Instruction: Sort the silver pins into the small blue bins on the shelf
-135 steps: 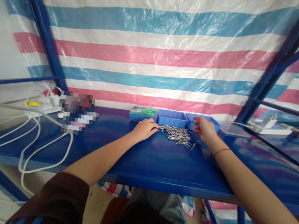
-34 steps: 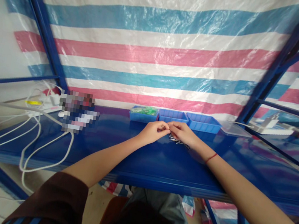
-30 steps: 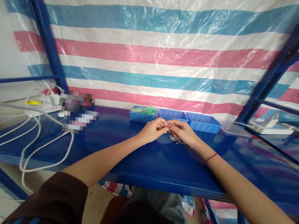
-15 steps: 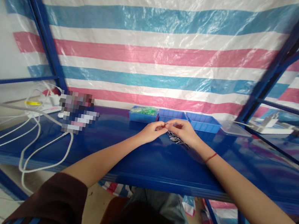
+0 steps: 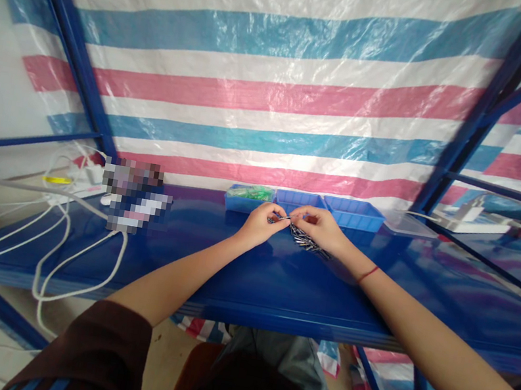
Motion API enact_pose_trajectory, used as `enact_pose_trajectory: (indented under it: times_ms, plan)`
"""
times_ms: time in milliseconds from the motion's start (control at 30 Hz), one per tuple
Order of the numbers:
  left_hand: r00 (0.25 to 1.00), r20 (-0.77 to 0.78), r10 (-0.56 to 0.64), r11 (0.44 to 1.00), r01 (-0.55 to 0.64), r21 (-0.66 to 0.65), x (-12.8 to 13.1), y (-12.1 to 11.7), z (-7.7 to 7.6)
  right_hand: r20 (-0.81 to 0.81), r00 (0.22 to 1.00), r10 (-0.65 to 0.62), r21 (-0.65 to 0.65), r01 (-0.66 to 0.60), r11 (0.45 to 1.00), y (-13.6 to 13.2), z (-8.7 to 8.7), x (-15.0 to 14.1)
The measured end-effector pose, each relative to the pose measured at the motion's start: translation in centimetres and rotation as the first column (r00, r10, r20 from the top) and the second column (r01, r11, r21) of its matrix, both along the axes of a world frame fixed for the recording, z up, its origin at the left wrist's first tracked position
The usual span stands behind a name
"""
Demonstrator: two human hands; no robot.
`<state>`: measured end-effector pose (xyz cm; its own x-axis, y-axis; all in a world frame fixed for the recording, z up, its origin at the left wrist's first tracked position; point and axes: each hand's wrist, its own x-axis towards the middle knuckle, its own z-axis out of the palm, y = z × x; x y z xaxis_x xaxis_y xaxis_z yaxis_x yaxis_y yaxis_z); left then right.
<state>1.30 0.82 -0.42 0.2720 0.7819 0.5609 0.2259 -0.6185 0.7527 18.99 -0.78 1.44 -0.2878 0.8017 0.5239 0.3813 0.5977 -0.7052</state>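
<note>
My left hand (image 5: 260,225) and my right hand (image 5: 317,228) meet over the table, fingertips almost touching. Both are closed in a pinch on a thin, dark metallic piece (image 5: 283,217), mostly covered by the fingers, so its exact kind is unclear. Beneath and beside my right hand lies a loose pile of small, slim metal pieces (image 5: 309,244), silver and dark, partly hidden by that hand. Just behind the hands stand a blue bin (image 5: 246,204) holding green items in clear plastic, a middle blue bin (image 5: 300,200) and a right blue bin (image 5: 356,221).
The blue tabletop (image 5: 227,276) carries a clear plastic lid (image 5: 410,225) right of the bins. White cables (image 5: 65,242) loop over the left side near a power strip (image 5: 74,190). Another white power strip (image 5: 476,222) sits at right. Blue frame posts (image 5: 470,137) flank a striped sheet (image 5: 278,91).
My left hand has shifted slightly up and left, its fingers rounding more, and the thin metallic piece now shows between the fingertips. My right hand stays nearly in place.
</note>
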Motion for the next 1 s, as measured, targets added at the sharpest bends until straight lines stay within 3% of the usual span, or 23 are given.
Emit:
enact_pose_trajectory:
  times_ms: [167,233,300,367,433,533,600,767,900,1000]
  plan:
    - [1.000,-0.013,0.018,1.000,-0.018,-0.010,0.0,0.0,0.2,0.096,0.995,-0.017,-0.005,0.018,1.000,-0.1,-0.1,-0.1]
    - [0.999,-0.022,0.031,0.999,-0.032,-0.011,0.0,0.1,0.1,0.033,0.999,-0.012,-0.046,0.014,0.999,0.1,-0.1,-0.1]
    - [0.996,-0.085,0.039,0.999,-0.036,0.039,-0.2,0.1,-0.1,-0.094,0.991,-0.098,-0.092,0.090,0.992,0.6,-0.1,0.2]
    - [0.973,-0.229,0.007,0.988,0.028,0.149,-0.2,-0.3,-0.1,-0.248,0.932,-0.263,-0.172,0.225,0.959,1.4,0.1,1.1]
    - [0.915,-0.402,-0.037,0.957,0.148,0.248,-0.2,-0.8,0.0,-0.384,0.823,-0.419,-0.289,0.324,0.901,2.3,0.3,2.5]
    - [0.813,-0.579,-0.066,0.912,0.285,0.295,0.2,-1.7,0.1,-0.481,0.670,-0.565,-0.470,0.347,0.812,3.3,0.6,5.0]
    - [0.771,-0.632,-0.074,0.896,0.330,0.297,0.4,-2.0,0.1,-0.486,0.632,-0.604,-0.544,0.322,0.775,3.6,0.8,6.4]
    - [0.764,-0.632,-0.131,0.864,0.400,0.305,1.2,-1.5,-0.1,-0.512,0.624,-0.591,-0.566,0.273,0.778,3.5,0.9,6.9]
    - [0.726,-0.668,-0.160,0.833,0.463,0.304,3.1,-1.2,0.1,-0.497,0.703,-0.510,-0.509,0.239,0.827,2.8,0.9,5.1]
    - [0.705,-0.681,-0.198,0.843,0.476,0.249,5.0,-1.3,0.1,-0.458,0.763,-0.456,-0.490,0.211,0.846,2.3,0.8,4.0]
